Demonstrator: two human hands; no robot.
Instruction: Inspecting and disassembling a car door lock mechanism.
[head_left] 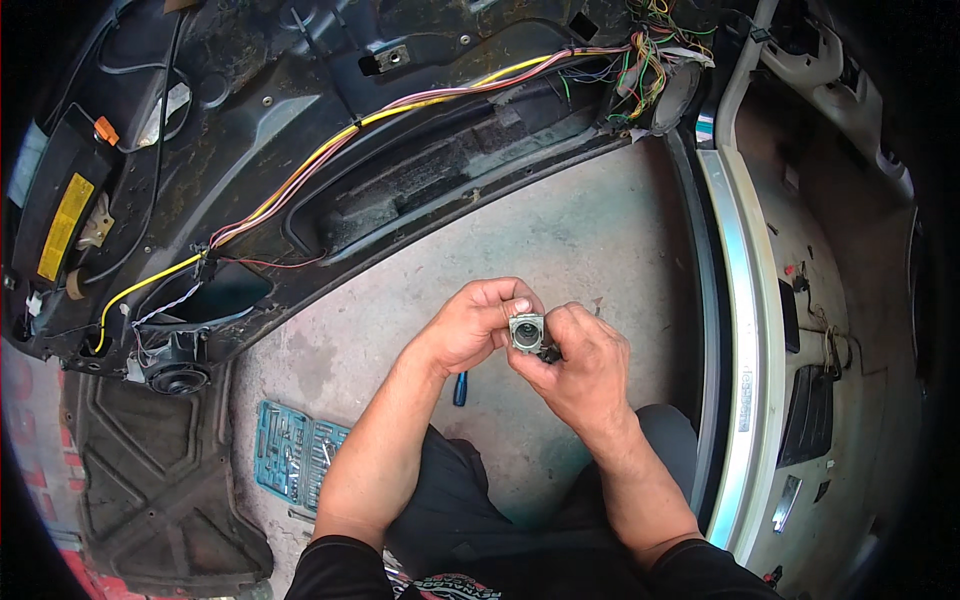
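Both hands meet over the floor in front of me, around a small grey metal part (526, 333) with a square face and a round bore. My left hand (468, 325) grips it from the left, the thumb on its upper edge. From the other side, my right hand (580, 358) closes on it with curled fingers, the thumb below the part. A dark bit shows beside the right thumb; its kind is unclear. The part's rear is hidden by the fingers. Below my left hand, a tool with a blue handle (460, 389) lies on the floor.
A stripped car door (240, 110) spans the upper left, with a yellow wire (455, 93) and tangled wires (645, 75). A round speaker (178, 378) sits at its lower corner. A blue socket case (283, 450) lies open near a dark panel (160, 480). The door sill (742, 350) runs along my right.
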